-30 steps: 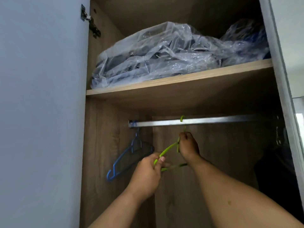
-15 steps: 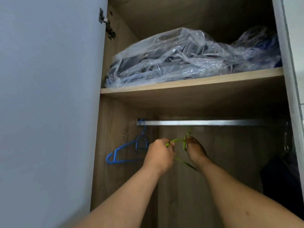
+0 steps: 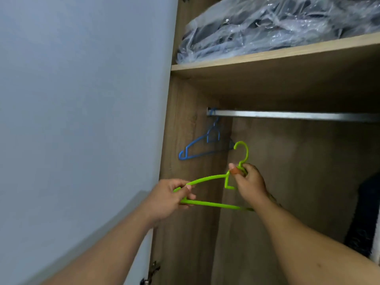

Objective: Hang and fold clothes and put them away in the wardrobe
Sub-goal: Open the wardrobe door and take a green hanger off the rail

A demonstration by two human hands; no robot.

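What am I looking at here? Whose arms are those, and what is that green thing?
There is no machine here. A person wears a camera on their head, so you see their own two arms reaching into a wardrobe. The left hand grips one end of a green hanger, and the right hand pinches it just under its hook. The hanger has no clothes on it and is not on the silver rail. A blue hanger hangs from that rail. On the wooden shelf above lie dark things wrapped in a clear plastic bag. Something dark hangs at the far right.

Green hanger, blue hanger, silver rail, brown woodgrain wardrobe.
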